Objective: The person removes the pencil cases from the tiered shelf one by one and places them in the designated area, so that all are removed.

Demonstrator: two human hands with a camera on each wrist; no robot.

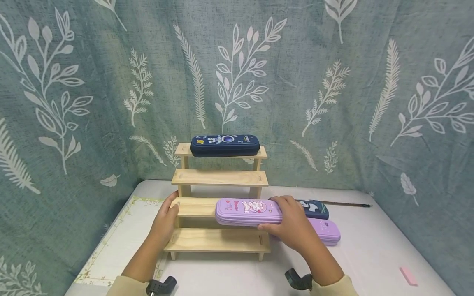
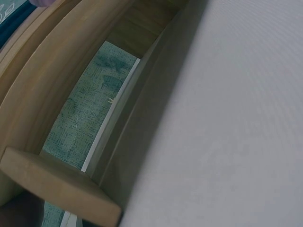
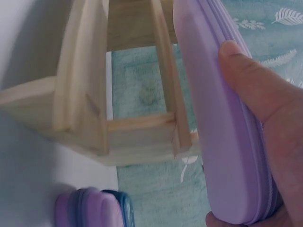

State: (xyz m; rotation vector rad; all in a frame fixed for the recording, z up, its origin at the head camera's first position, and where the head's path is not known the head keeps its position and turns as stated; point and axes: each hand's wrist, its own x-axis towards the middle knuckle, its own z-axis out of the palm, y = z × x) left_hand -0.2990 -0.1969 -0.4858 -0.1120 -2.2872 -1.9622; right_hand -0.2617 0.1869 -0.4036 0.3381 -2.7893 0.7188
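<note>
We see a white table and far leaf-print drapery; the left hand clasps a wooden stand, the right hand a lilac pencil case.

To my eye the stepped stand is bare wood, smooth and matt, its grain showing. The upper lilac pencil case looks smooth, softly satiny, with a ribbed zip along its edge. The far navy pencil case looks matt. The curtain behind is coarse-looking woven cloth, the white tablecover flat and matt, the near-right wrist mount hard-looking black plastic.
</note>
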